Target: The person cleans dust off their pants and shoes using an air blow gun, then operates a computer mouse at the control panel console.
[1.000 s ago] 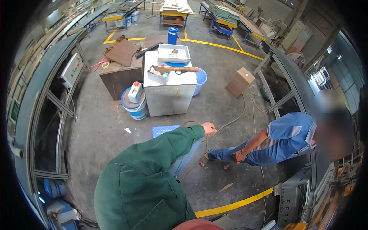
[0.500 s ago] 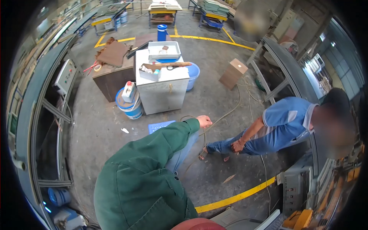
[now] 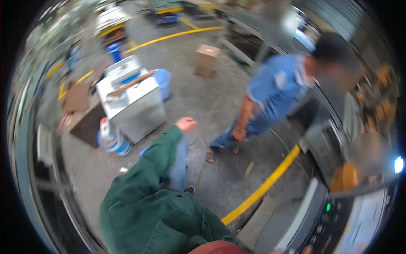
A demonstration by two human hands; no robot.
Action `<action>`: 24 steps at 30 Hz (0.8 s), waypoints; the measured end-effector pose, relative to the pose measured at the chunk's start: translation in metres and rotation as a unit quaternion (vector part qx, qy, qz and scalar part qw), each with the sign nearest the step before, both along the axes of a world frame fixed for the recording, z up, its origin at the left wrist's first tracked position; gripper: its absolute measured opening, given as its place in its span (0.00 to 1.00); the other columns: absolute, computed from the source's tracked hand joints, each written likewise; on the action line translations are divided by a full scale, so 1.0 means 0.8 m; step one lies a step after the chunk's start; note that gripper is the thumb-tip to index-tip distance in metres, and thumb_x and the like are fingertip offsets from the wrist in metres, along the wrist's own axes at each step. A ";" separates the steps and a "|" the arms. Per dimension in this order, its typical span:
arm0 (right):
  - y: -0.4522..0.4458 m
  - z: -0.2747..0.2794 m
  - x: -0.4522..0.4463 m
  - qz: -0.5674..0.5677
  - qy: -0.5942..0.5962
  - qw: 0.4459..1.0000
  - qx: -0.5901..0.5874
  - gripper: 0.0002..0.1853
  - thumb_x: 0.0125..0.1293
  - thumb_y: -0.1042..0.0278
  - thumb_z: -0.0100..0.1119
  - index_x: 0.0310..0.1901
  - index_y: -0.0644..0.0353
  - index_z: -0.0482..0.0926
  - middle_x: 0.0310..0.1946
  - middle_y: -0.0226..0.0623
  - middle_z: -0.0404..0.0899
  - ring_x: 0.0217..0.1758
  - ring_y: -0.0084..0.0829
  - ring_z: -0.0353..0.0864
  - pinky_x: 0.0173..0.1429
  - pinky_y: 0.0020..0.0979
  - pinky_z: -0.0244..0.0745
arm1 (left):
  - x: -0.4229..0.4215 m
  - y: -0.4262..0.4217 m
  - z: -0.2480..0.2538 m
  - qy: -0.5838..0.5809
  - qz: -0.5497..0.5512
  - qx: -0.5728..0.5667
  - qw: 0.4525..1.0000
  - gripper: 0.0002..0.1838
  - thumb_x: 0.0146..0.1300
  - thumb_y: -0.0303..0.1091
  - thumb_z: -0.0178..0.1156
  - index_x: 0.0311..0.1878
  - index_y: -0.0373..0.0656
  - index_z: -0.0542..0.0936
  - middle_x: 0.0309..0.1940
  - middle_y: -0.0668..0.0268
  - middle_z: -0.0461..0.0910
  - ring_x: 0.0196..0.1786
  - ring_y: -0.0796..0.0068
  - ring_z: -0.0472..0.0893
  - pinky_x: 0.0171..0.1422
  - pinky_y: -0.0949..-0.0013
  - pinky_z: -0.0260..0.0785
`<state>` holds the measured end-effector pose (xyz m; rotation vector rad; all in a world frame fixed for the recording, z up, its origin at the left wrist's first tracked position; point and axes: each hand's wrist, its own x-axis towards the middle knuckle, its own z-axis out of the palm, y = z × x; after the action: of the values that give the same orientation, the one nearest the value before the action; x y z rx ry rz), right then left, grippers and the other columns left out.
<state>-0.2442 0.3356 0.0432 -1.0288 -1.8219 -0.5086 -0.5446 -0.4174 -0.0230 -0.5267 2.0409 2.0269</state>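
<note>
Landmark: white cabinet (image 3: 137, 122), ahead and left of me in view; nearest big item to my left hand (image 3: 186, 123). That hand is out in front, apart from the cabinet's near right corner, fingers curled in. Blurred: can't tell how tight or if it has hold of anything. Right hand: can't tell its state.

Nearest: control panel (image 3: 325, 224), green light on, well right of cabinet. Blue crate (image 3: 145, 149) just in front of cabinet, mostly behind my sleeve; contents hidden.

Bucket (image 3: 122, 147) left of cabinet, white jug with red cap (image 3: 108, 131) on top. On cabinet: small open box (image 3: 122, 101), contents smeared; wood strip (image 3: 135, 82); pale tray (image 3: 131, 63) behind, contents unreadable. Blue tub (image 3: 163, 84) right of cabinet, inside not visible. Co-worker (image 3: 275, 93) further right, hands together. Blue can (image 3: 114, 52) and carton (image 3: 206, 61) beyond cabinet.

Vs half a second ago: view swung right and tilted, cabinet sits further left, panel came in.
</note>
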 end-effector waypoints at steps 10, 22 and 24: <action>-0.071 0.052 -0.020 -0.082 -0.009 0.985 -0.149 0.28 0.54 0.52 0.54 0.53 0.60 0.67 0.44 0.43 0.74 0.41 0.49 0.74 0.43 0.46 0.67 | -0.009 0.004 0.003 -0.039 0.031 -0.027 0.998 0.13 0.58 0.42 0.56 0.40 0.44 0.74 0.30 0.67 0.78 0.26 0.77 0.78 0.28 0.76 0.67; -0.060 0.041 -0.015 -0.098 -0.023 0.981 -0.163 0.28 0.55 0.51 0.54 0.54 0.58 0.66 0.46 0.41 0.73 0.44 0.48 0.73 0.43 0.47 0.66 | -0.008 0.007 0.006 -0.039 0.041 -0.017 0.998 0.14 0.58 0.44 0.56 0.41 0.44 0.74 0.30 0.66 0.78 0.25 0.77 0.77 0.27 0.76 0.66; -0.057 0.039 -0.014 -0.095 -0.020 0.981 -0.165 0.28 0.55 0.51 0.53 0.54 0.59 0.66 0.47 0.41 0.73 0.44 0.47 0.73 0.43 0.46 0.66 | -0.006 0.007 0.008 -0.036 0.044 -0.018 0.998 0.16 0.57 0.44 0.57 0.41 0.43 0.73 0.30 0.66 0.78 0.24 0.78 0.77 0.24 0.77 0.64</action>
<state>-0.2555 0.2897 0.0740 -1.4373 -1.8940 -0.3466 -0.5497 -0.4117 -0.0168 -0.6970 2.0489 1.9926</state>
